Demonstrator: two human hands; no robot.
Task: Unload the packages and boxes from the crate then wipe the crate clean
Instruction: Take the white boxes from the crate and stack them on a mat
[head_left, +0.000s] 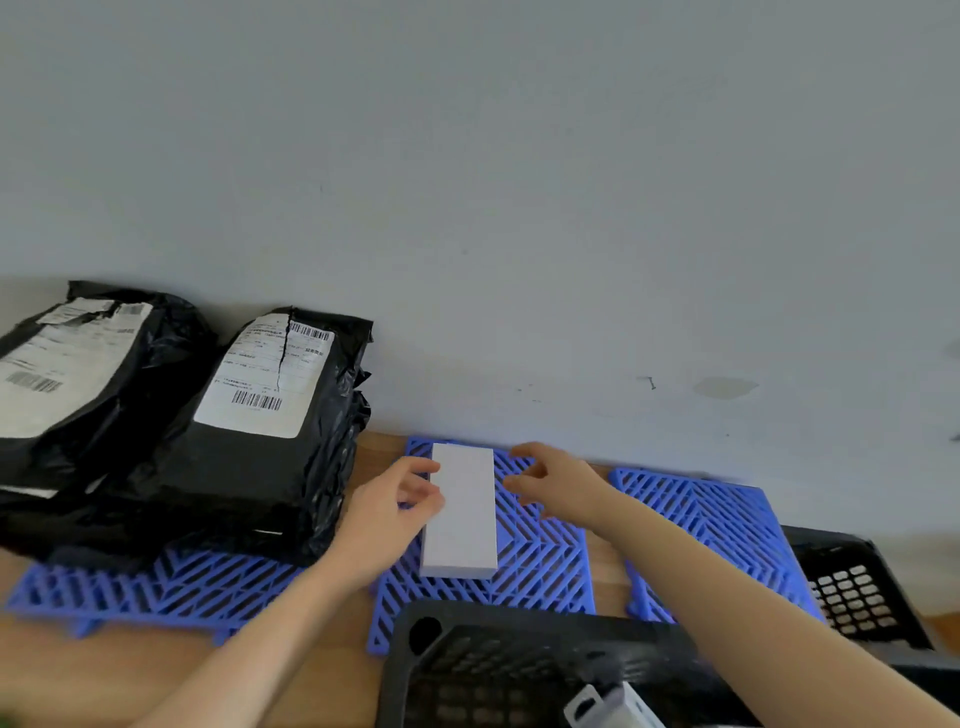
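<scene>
pale grey wall (519, 156) across the whole upper part, scuffed and stained low on the right. wooden tabletop (130, 670) below it, running along the wall.

two bulky black parcels at the left, out of the crate and close against the wall: left package (78, 374) and right package (270, 415), side by side and touching, each with a white shipping label and barcodes facing up. more black plastic bundled beneath them.

three blue lattice mats on the tabletop: left mat (171, 587) under the parcels, middle mat (540, 561) under the box, right mat (727, 525) bare, with strips of wood showing between them.

black perforated crate (493, 654) at the near edge, in front of the middle mat. second black crate (852, 592) at the far right, just beside the right mat.

white box (462, 519), flat and oblong, lying lengthwise on the middle mat, outside the crate, just right of the right package.

left hand (389, 514) grasping the box's left long edge, thumb on top, fingers curled at the side. right hand (556, 480) released, fingers spread and slightly bent, just beside the box's right long edge; contact with the box unclear.

pale item (608, 701) inside the near crate at the bottom edge, too cropped to name.
</scene>
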